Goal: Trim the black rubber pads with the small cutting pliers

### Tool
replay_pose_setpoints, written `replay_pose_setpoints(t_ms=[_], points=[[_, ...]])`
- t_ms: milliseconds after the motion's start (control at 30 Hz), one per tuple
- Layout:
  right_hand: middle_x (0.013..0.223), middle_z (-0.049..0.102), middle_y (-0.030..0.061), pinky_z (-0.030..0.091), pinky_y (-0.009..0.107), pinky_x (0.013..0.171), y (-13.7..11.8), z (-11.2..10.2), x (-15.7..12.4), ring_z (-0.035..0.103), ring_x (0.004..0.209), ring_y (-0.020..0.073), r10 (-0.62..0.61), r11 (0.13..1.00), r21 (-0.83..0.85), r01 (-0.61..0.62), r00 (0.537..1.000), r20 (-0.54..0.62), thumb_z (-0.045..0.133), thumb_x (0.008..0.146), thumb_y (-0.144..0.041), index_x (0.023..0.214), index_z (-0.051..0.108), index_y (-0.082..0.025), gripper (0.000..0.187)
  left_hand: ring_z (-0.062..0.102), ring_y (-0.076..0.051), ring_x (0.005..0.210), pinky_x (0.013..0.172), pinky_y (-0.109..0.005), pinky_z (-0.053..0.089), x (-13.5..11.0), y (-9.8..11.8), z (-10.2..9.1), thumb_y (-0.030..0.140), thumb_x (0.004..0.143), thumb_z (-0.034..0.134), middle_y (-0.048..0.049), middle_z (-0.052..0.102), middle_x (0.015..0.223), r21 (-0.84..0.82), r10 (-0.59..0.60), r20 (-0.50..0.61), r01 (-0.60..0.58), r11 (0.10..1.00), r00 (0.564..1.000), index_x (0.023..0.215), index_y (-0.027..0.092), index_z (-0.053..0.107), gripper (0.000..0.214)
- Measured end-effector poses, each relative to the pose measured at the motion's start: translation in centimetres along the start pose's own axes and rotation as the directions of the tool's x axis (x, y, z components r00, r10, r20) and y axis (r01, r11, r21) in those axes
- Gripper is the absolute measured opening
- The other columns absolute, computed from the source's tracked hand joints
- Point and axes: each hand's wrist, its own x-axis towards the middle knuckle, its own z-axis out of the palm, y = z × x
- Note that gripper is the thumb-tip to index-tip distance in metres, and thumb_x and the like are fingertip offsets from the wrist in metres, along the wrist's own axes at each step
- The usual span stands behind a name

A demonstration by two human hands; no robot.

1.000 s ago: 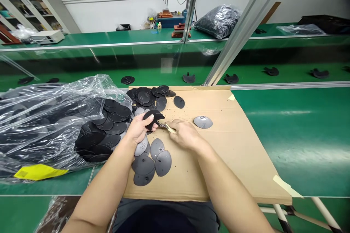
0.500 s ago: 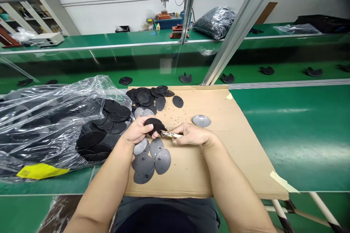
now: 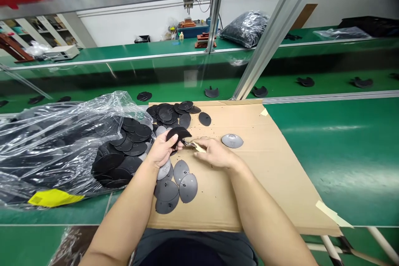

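My left hand (image 3: 163, 149) grips a dark, curved plastic cover (image 3: 178, 135) between thumb and fingers, tilted above the cardboard. Closed around a pair of nippers (image 3: 197, 146) with pale handles is my right hand (image 3: 215, 152). The nippers' metal tip meets the lower edge of the cover; whether the jaws are apart is too small to tell. Several grey oval covers (image 3: 188, 188) lie below my left hand, some with small pegs showing. Beyond it is a pile of black oval covers (image 3: 165, 114). One grey cover (image 3: 232, 141) rests alone right of my right hand.
A clear plastic bag (image 3: 56, 133) full of dark covers spills open at the left. Beneath my hands lies a cardboard sheet (image 3: 264, 183) with small dark crumbs. A metal post (image 3: 271, 33) slants up behind it. Dark curved parts (image 3: 212, 92) sit on the green belt beyond.
The cover in my left hand has risen slightly and turned, showing a more crescent-like outline. My right hand stays beside it with the nippers. The whole view has shifted a little.
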Motion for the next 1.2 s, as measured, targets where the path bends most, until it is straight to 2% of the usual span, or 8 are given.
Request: replay_pose_setpoints(t_ms=[167, 267, 433, 700, 800, 933, 1067, 1200], points=[[0.109, 0.061, 0.0107, 0.043, 0.04, 0.093, -0.1, 1.0, 0.6, 0.054, 0.103, 0.0256, -0.274, 0.897, -0.427, 0.115, 0.903, -0.332, 0.054, 0.083, -0.022, 0.123, 0.058, -0.018, 0.041, 0.064, -0.013, 0.067, 0.068, -0.031, 0.052, 0.3, 0.0, 0.1, 0.025, 0.064, 0.082, -0.0013, 0.066, 0.077, -0.074, 0.145, -0.09, -0.152, 0.986, 0.985, 0.089, 0.016, 0.057, 0.036], [0.111, 0.06, 0.0123, 0.044, 0.042, 0.092, -0.5, 1.5, 0.6, 0.054, 0.102, 0.0269, -0.373, 0.842, -0.523, 0.134, 0.845, -0.383, 0.053, 0.084, -0.024, 0.125, 0.055, -0.016, 0.042, 0.062, -0.012, 0.065, 0.066, -0.029, 0.05, 0.2, 0.2, 0.1, 0.025, 0.064, 0.082, -0.0008, 0.065, 0.079, -0.124, 0.156, -0.046, -0.161, 0.979, 0.987, 0.087, 0.017, 0.056, 0.036], [0.106, 0.061, 0.0112, 0.045, 0.041, 0.086, -1.5, 2.7, 0.4, 0.055, 0.096, 0.0263, -0.425, 0.818, -0.554, 0.151, 0.809, -0.407, 0.054, 0.084, -0.024, 0.123, 0.056, -0.015, 0.04, 0.042, -0.004, 0.05, 0.049, -0.019, 0.036, -0.2, 0.9, 0.1, 0.019, 0.075, 0.07, 0.0014, 0.054, 0.076, -0.353, 0.076, 0.024, -0.063, 0.934, 0.997, 0.098, 0.018, 0.058, 0.026], [0.104, 0.061, 0.0107, 0.044, 0.04, 0.082, -1.4, 3.2, 0.5, 0.054, 0.093, 0.0256, -0.462, 0.809, -0.55, 0.207, 0.802, -0.378, 0.053, 0.086, -0.025, 0.12, 0.057, -0.016, 0.035, 0.025, -0.006, 0.046, 0.044, -0.02, 0.024, -0.4, 1.5, 0.1, 0.024, 0.083, 0.053, 0.0026, 0.035, 0.067, -0.471, 0.031, 0.102, 0.021, 0.882, 0.994, 0.101, 0.015, 0.06, 0.022], [0.104, 0.061, 0.0111, 0.044, 0.039, 0.082, -1.5, 3.2, 0.5, 0.053, 0.094, 0.0257, -0.454, 0.809, -0.551, 0.203, 0.811, -0.369, 0.052, 0.086, -0.026, 0.12, 0.057, -0.015, 0.036, 0.029, -0.007, 0.047, 0.045, -0.021, 0.028, -0.2, 1.4, 0.3, 0.033, 0.085, 0.053, 0.002, 0.036, 0.068, -0.438, 0.033, 0.055, -0.005, 0.899, 0.998, 0.091, 0.017, 0.059, 0.017], [0.107, 0.06, 0.0124, 0.042, 0.041, 0.083, -1.9, 3.3, 0.3, 0.051, 0.095, 0.027, -0.427, 0.794, -0.589, 0.153, 0.829, -0.361, 0.051, 0.086, -0.026, 0.123, 0.057, -0.015, 0.039, 0.037, -0.009, 0.051, 0.048, -0.023, 0.033, 0.1, 0.8, 0.7, 0.058, 0.082, 0.054, 0.0011, 0.038, 0.067, -0.355, 0.113, -0.004, -0.107, 0.929, 0.994, 0.068, 0.018, 0.05, 0.042], [0.11, 0.06, 0.0122, 0.038, 0.042, 0.084, -2.5, 3.7, 0.2, 0.049, 0.096, 0.0276, -0.407, 0.749, -0.656, 0.095, 0.847, -0.342, 0.05, 0.086, -0.026, 0.125, 0.056, -0.017, 0.041, 0.036, -0.008, 0.051, 0.049, -0.023, 0.034, 0.0, 0.2, 1.7, 0.066, 0.077, 0.056, 0.002, 0.036, 0.063, -0.245, 0.191, -0.128, -0.218, 0.945, 0.973, 0.058, 0.018, 0.041, 0.053], [0.111, 0.06, 0.0129, 0.037, 0.041, 0.081, -3.2, 4.7, 0.1, 0.048, 0.095, 0.0281, -0.379, 0.74, -0.668, 0.082, 0.871, -0.313, 0.051, 0.085, -0.027, 0.128, 0.055, -0.016, 0.044, 0.038, -0.007, 0.052, 0.052, -0.022, 0.037, -0.1, -0.4, 2.6, 0.063, 0.078, 0.057, 0.0033, 0.039, 0.063, -0.197, 0.287, -0.342, -0.367, 0.909, 0.895, 0.06, 0.018, 0.038, 0.051]])
